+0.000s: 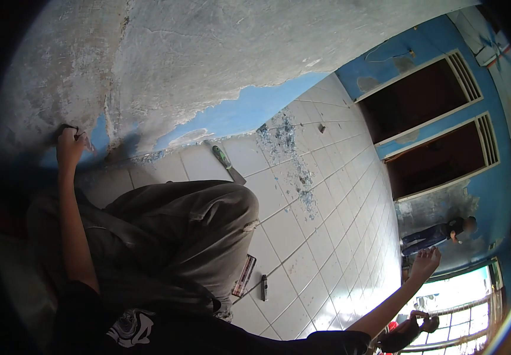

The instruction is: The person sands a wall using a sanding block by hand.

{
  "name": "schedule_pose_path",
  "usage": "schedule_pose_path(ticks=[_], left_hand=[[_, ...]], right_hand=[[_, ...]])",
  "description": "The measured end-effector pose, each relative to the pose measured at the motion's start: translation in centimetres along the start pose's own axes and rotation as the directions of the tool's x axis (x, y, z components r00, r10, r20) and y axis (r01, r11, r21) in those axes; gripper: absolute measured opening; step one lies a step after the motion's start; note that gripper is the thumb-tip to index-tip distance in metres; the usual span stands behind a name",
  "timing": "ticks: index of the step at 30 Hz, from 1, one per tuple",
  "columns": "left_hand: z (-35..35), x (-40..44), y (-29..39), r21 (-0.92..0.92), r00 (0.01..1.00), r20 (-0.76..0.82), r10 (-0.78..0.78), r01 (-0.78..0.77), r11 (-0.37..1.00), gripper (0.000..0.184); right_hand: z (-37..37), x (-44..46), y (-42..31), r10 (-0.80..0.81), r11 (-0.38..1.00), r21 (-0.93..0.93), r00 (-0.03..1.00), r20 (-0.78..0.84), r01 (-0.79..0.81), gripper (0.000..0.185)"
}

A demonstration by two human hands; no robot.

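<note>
My left hand (70, 147) is at the lower part of the wall (166, 65), its fingers curled against the patchy grey surface beside a remnant of blue paint. A dark edge and a pale bit show by the fingers, but I cannot make out what they belong to. Out to the right, my right hand (425, 264) is raised in the air with loosely bent fingers and nothing visible in it. A scraper (221, 157) with a green handle lies on the tiles near my bent knee, apart from both hands.
Blue paint flakes (291, 154) litter the white tiled floor (338, 219). A flat patterned pack (243, 276) and a small dark cylindrical object (264, 288) lie by my leg. One person (435, 232) stands at the far wall, another (406, 334) near the bright window. Two dark doorways (438, 154) open beyond.
</note>
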State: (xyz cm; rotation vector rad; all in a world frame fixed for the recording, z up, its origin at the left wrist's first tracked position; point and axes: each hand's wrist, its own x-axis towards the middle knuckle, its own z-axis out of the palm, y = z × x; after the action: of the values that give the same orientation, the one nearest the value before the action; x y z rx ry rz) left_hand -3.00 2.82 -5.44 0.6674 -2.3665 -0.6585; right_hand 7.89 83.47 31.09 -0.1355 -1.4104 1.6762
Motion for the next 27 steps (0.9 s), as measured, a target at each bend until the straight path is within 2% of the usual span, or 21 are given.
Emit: schedule_pose_path(ticks=[1, 3, 4, 6, 7, 9, 10, 11, 13, 14, 15, 16, 17, 19, 20, 21, 23, 24, 25, 27], left_hand=[[0.0, -0.1, -0.2, 0.002, 1.000, -0.002, -0.002, 0.002, 1.000, 0.025], [0.2, 0.0, -0.9, -0.152, 0.994, 0.081, -0.069, 0.081, 0.985, 0.022], [0.1, 0.4, -1.7, -0.159, 0.995, 0.076, -0.068, 0.079, 0.984, 0.022], [-1.3, 1.8, -2.8, -0.292, 0.995, 0.058, 0.086, -0.066, 0.954, 0.022], [-1.9, 2.0, -2.7, -0.292, 0.995, 0.060, 0.085, -0.064, 0.954, 0.022], [-4.0, 2.0, -1.1, -0.581, 0.986, 0.136, -0.093, 0.155, 0.799, 0.024], [-3.1, 1.8, -1.9, -0.585, 0.986, 0.115, -0.120, 0.165, 0.794, 0.023], [-1.6, 1.7, -3.1, -0.581, 0.986, 0.112, -0.121, 0.164, 0.797, 0.023], [1.8, 1.1, -4.9, -0.208, 0.994, 0.107, 0.000, 0.023, 0.978, 0.023], [2.9, 0.4, -4.6, -0.210, 0.994, 0.107, -0.001, 0.024, 0.977, 0.023], [3.8, -0.5, -4.3, -0.115, 0.991, 0.122, -0.046, 0.060, 0.992, 0.023], [4.2, -0.9, -3.7, -0.020, 0.987, 0.132, -0.091, 0.094, 0.995, 0.023], [3.4, -0.7, -2.6, -0.024, 0.988, 0.129, -0.089, 0.093, 0.995, 0.023], [0.3, 0.0, -0.4, -0.131, 0.996, 0.080, -0.045, 0.056, 0.990, 0.025], [-2.1, 0.4, 1.4, -0.203, 0.990, 0.127, -0.055, 0.080, 0.976, 0.025], [-2.5, 0.6, 1.3, -0.198, 0.991, 0.126, -0.053, 0.078, 0.977, 0.025], [-3.0, 1.0, 0.8, -0.152, 0.993, -0.118, -0.017, -0.001, 0.988, 0.022], [-2.1, 1.2, -0.5, -0.080, 0.985, -0.169, 0.022, -0.036, 0.996, 0.021], [-1.8, 1.0, -0.6, -0.080, 0.986, -0.168, 0.023, -0.037, 0.996, 0.021], [-0.8, 0.4, -0.3, -0.143, 0.990, 0.130, -0.060, 0.079, 0.987, 0.021]], right_hand=[[-0.1, 0.0, 0.1, 0.002, 1.000, 0.002, 1.000, 0.003, -0.002, 0.019], [-0.3, 0.0, 0.2, -0.002, 1.000, 0.021, 1.000, 0.019, 0.001, 0.022], [-0.4, 0.0, 0.2, -0.009, 1.000, 0.025, 1.000, 0.020, 0.008, 0.022], [-0.6, -0.2, 0.1, -0.013, 1.000, 0.007, 1.000, -0.004, 0.013, 0.024], [-0.7, -0.5, 0.0, -0.012, 1.000, 0.005, 1.000, -0.003, 0.012, 0.024], [-0.4, -1.1, 0.0, -0.032, 0.997, 0.063, 0.999, -0.021, 0.033, 0.028], [-0.9, -1.0, 0.4, -0.025, 0.998, 0.065, 1.000, -0.019, 0.026, 0.028], [-1.5, -0.8, 0.9, -0.010, 0.996, 0.086, 0.999, 0.036, 0.006, 0.032], [-0.4, -2.0, 1.6, 0.000, 0.994, 0.105, 0.996, 0.093, -0.010, 0.036], [2.7, -4.9, 2.5, 0.004, 0.998, 0.059, 0.996, 0.093, -0.010, 0.034], [5.7, -7.8, 3.7, 0.007, 1.000, 0.013, 0.996, 0.092, -0.009, 0.033], [8.1, -10.3, 4.9, 0.070, 0.997, 0.002, 0.988, 0.140, -0.071, 0.039], [10.1, -12.5, 6.1, 0.133, 0.991, -0.012, 0.973, 0.187, -0.133, 0.046], [11.9, -15.4, 9.5, 0.313, 0.949, -0.086, 0.886, 0.342, -0.302, 0.058], [12.6, -16.7, 11.1, 0.349, 0.936, -0.136, 0.806, 0.478, -0.325, 0.059], [13.3, -18.0, 12.7, 0.383, 0.921, -0.188, 0.703, 0.599, -0.341, 0.059], [14.8, -20.7, 15.6, 0.504, 0.845, -0.216, 0.596, 0.625, -0.489, 0.061], [15.4, -22.0, 17.1, 0.545, 0.806, -0.220, 0.544, 0.637, -0.550, 0.062], [15.7, -23.3, 18.4, 0.584, 0.763, -0.228, 0.492, 0.646, -0.605, 0.063], [16.4, -25.5, 21.2, 0.582, 0.669, -0.191, 0.347, 0.735, -0.718, 0.064]])
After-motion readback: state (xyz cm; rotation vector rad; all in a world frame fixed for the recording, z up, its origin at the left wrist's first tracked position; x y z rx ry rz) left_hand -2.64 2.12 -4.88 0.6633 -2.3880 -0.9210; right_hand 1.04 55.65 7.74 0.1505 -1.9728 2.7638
